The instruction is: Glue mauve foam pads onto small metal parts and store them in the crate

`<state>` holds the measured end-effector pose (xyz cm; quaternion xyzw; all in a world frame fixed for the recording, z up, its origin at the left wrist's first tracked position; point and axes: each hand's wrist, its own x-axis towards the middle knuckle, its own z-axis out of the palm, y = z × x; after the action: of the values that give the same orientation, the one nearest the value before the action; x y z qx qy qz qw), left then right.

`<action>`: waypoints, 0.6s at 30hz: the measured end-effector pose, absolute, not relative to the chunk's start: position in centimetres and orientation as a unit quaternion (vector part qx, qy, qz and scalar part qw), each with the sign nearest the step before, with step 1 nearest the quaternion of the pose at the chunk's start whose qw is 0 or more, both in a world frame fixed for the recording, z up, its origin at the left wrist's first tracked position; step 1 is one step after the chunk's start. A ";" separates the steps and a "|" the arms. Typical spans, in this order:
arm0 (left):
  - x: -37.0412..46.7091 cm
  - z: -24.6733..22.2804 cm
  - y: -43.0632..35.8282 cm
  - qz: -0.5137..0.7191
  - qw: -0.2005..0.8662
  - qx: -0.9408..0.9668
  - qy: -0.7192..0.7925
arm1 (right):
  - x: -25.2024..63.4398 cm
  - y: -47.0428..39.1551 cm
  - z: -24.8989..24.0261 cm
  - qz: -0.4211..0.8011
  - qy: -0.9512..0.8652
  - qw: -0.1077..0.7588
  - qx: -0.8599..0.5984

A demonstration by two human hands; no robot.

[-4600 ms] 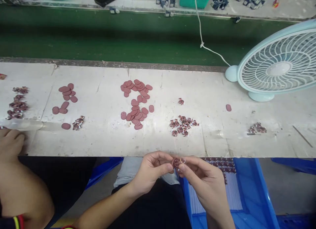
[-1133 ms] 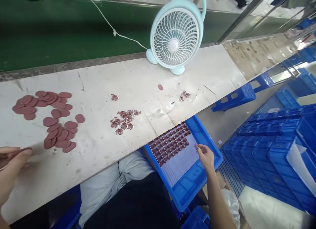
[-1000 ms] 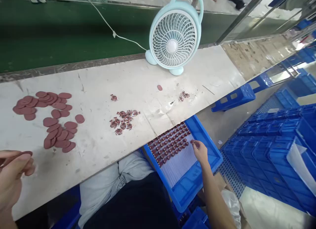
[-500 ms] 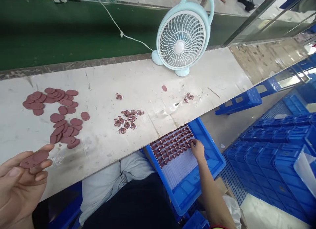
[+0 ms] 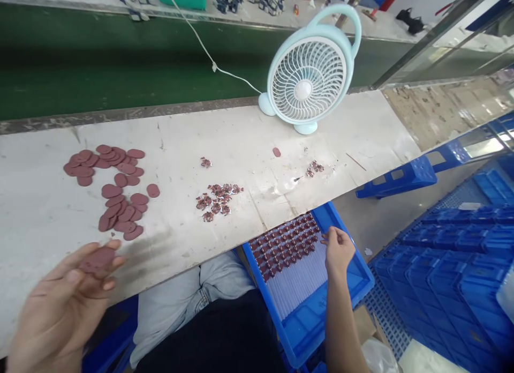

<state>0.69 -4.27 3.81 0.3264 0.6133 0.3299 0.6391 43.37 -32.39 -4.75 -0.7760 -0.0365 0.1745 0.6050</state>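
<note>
the left hand [image 5: 70, 300] holds a flat maroon disc [image 5: 97, 259] between thumb and fingers, above the near side of the desk [image 5: 180, 142] and just beside a loose pile of discs [image 5: 120, 209]. the right hand [image 5: 339, 250] is over the blue tray [image 5: 299, 333], thumb and fingertips drawn close together near the rows of small dark red parts [image 5: 283, 250]; whether anything sits between them i can't quite tell. small brown pieces [image 5: 217, 199] lie clustered right of the pile, nearer than the pale blue fan [image 5: 303, 90].
</note>
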 end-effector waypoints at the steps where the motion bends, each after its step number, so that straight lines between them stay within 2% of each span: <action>1: 1.6 4.0 -5.1 0.337 0.661 0.308 0.595 | 42.1 -31.1 -3.5 0.198 -0.036 0.652 -0.731; 3: 3.5 3.8 -6.8 0.322 0.719 0.287 0.546 | 39.6 -27.8 -1.5 0.285 -0.038 0.720 -0.632; 5: 5.2 3.4 -8.4 0.292 0.780 0.269 0.484 | 37.8 -24.0 -0.2 0.395 -0.041 0.749 -0.530; 8: 7.5 3.2 -10.2 0.254 0.851 0.235 0.394 | 37.5 -18.3 0.5 0.509 -0.044 0.767 -0.388; 13: 9.5 3.6 -11.2 0.242 0.906 0.183 0.296 | 37.8 -13.6 1.9 0.602 -0.033 0.769 -0.211; 15: 9.6 3.5 -11.2 0.245 0.910 0.171 0.289 | 36.0 -14.0 3.3 0.609 -0.022 0.759 -0.228; 18: 9.6 3.2 -11.1 0.246 0.911 0.161 0.289 | 31.5 -15.6 5.8 0.560 -0.051 0.724 -0.400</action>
<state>9.57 -11.12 3.16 0.1613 0.2885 0.2464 0.9110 31.53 -15.63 5.75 -0.4004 -0.0507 0.5599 0.7237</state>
